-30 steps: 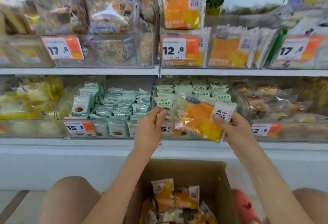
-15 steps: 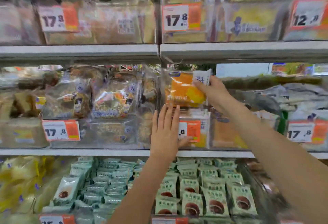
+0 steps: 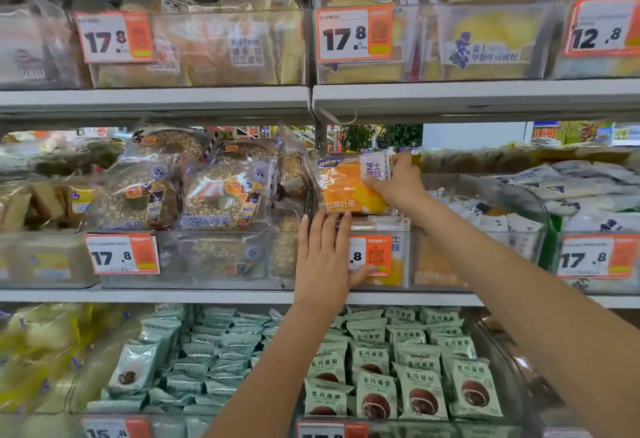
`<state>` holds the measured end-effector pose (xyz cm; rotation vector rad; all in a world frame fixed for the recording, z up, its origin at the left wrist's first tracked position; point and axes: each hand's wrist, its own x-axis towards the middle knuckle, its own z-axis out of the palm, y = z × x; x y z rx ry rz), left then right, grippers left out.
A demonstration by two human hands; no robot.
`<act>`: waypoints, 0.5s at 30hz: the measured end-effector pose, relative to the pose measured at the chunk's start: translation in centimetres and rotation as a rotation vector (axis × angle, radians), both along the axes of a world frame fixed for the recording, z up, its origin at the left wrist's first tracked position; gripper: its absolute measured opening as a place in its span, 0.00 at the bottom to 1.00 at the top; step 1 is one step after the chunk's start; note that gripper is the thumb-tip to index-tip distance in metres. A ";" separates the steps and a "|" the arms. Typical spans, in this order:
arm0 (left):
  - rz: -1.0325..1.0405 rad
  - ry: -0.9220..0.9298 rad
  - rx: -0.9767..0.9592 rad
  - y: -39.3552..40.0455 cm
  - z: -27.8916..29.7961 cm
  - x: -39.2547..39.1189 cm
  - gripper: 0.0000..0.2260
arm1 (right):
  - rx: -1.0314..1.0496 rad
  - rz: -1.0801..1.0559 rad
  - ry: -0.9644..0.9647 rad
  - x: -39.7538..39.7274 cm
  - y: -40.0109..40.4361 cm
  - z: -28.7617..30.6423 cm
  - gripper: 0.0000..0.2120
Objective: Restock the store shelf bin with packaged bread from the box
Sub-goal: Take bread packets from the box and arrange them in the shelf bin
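Observation:
An orange packaged bread (image 3: 343,184) with a white label stands upright at the top of a clear shelf bin (image 3: 401,264) on the middle shelf. My right hand (image 3: 398,183) grips the pack at its right edge, thumb on top. My left hand (image 3: 323,257) lies flat with straight fingers against the bin's clear front, partly covering the orange price tag (image 3: 375,254). More orange packs show through the bin wall below. The box is out of view.
Seeded bread packs (image 3: 221,191) fill the bin to the left. White packs (image 3: 571,191) lie in the bin to the right. Yellow toast packs (image 3: 485,42) sit on the shelf above. Green chocolate bun packs (image 3: 415,378) fill the shelf below.
The view rose from the box to the middle shelf. My right hand carried the orange pack up into the bin, then lowered it slightly. My left hand moved onto the bin's front.

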<state>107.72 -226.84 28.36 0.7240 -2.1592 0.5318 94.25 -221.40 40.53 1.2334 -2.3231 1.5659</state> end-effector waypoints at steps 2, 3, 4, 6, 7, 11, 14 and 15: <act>0.006 -0.008 0.006 0.1 0.1 0.0 0.38 | 0.011 -0.025 -0.001 0.3 0.3 -0.1 0.33; 0.009 -0.014 0.012 0.1 0.2 0.0 0.38 | 0.007 -0.038 -0.007 0.3 0.5 -0.2 0.33; 0.014 -0.027 0.025 0.2 0.2 0.1 0.38 | -0.009 -0.054 -0.011 0.4 0.8 -0.3 0.32; 0.024 -0.031 0.035 0.4 0.3 0.2 0.38 | -0.093 -0.095 0.009 0.9 2.0 -0.7 0.29; 0.022 -0.016 0.024 0.6 0.0 0.5 0.37 | -0.175 -0.112 0.048 1.5 2.9 -1.2 0.25; -0.166 0.025 -0.250 2.4 -4.5 2.2 0.25 | -0.450 -0.126 0.375 4.5 7.4 -6.4 0.11; -0.423 -0.075 -0.346 4.8 -9.4 3.5 0.18 | -0.417 -0.039 0.545 6.0 9.8 -13.4 0.07; -0.485 -0.126 -0.324 5.6 -11.1 3.8 0.15 | -0.382 -0.018 0.549 6.5 10.7 -16.1 0.07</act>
